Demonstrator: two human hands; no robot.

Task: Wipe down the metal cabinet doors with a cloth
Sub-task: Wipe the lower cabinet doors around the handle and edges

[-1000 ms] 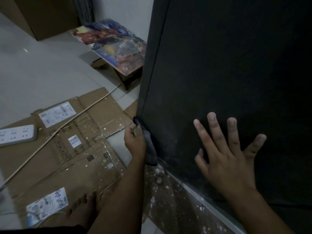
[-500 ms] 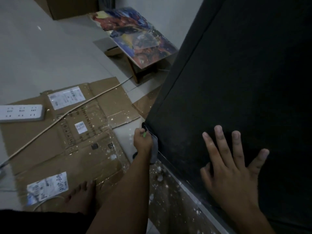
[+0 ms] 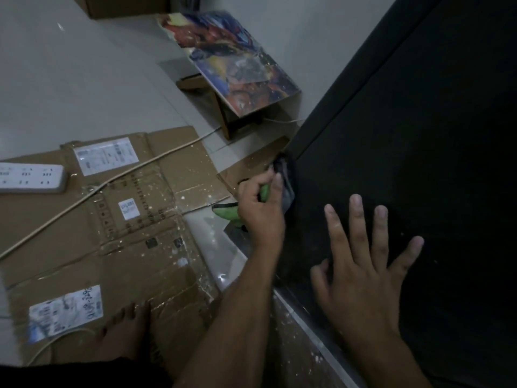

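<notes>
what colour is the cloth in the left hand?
The cloth is dark grey and bright green, clearest in the head view.

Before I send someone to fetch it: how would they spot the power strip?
Start at the flattened cardboard left of the black cabinet. The power strip lies at its left edge. Unlike the flat white labels nearby, it is a thick white bar with socket holes.

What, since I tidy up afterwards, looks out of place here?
White specks spatter the flattened cardboard and the floor beside the cabinet, like dried paint. A power strip lies on the cardboard, a cable trailing across it.
</notes>
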